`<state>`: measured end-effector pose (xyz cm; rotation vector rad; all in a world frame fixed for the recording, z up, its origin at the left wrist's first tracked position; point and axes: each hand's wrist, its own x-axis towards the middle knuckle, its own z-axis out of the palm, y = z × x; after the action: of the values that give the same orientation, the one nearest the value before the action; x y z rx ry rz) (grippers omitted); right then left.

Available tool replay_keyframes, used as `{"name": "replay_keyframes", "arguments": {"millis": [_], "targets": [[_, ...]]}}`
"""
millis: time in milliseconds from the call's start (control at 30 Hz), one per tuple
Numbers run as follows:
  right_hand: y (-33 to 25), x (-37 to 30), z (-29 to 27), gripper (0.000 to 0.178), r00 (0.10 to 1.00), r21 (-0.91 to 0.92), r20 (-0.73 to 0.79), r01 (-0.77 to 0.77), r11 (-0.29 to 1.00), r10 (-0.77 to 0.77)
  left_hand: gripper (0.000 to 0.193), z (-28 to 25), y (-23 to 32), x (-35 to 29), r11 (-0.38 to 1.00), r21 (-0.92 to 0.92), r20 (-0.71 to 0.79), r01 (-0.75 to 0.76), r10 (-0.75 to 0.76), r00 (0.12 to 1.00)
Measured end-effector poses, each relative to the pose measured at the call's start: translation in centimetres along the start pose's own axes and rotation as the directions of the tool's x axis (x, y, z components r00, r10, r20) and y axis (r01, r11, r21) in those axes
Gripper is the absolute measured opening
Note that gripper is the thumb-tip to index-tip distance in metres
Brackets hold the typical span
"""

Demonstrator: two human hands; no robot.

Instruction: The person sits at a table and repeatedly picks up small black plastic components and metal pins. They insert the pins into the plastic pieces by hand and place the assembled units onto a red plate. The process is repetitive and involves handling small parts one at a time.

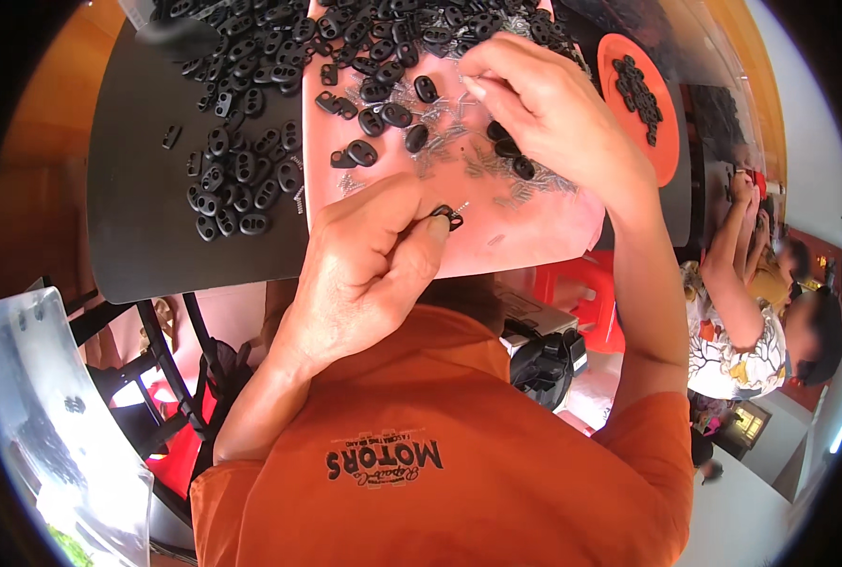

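Observation:
My left hand (359, 269) is closed, pinching a small black cord lock part (449, 218) between thumb and forefinger. A thin metal spring (463, 205) sticks out of that part. Farther off to the right, my right hand (544, 109) hovers over the pink sheet (525, 236), its fingers curled and the thumb near the forefinger; anything in its fingertips is too small to make out. Below and around it lie many loose springs (511, 189). Several black oval cord lock pieces (395, 115) with holes are scattered between my two hands.
A large heap of black cord lock pieces (246, 170) covers part of the dark table (147, 246) on the left and far side. An orange plate (665, 156) at the right holds more small black parts. A red stool (596, 302) stands below the table; other people (742, 321) sit to the right.

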<state>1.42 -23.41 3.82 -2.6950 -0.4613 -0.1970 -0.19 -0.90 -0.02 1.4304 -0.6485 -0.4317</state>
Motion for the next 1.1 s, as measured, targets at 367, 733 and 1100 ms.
{"name": "replay_keyframes", "arguments": {"millis": [367, 733, 1100], "targets": [[-0.1, 2.6, 1.6, 0.008, 0.999, -0.123, -0.029, 0.009, 0.992, -0.013, 0.003, 0.0, -0.7, 0.1, 0.995, 0.035, -0.018, -0.093, 0.093, 0.995], [-0.3, 2.1, 1.1, 0.013, 0.998, -0.060, 0.010, -0.056, 0.997, 0.057, 0.002, 0.0, -0.3, -0.1, 0.997, 0.020, -0.021, -0.075, 0.075, 0.997], [-1.4, 2.3, 2.3, 0.012, 0.999, -0.132, 0.011, -0.044, 0.990, 0.046, 0.003, 0.1, -0.5, -0.2, 0.998, -0.013, -0.055, -0.058, 0.058, 0.997]]}}
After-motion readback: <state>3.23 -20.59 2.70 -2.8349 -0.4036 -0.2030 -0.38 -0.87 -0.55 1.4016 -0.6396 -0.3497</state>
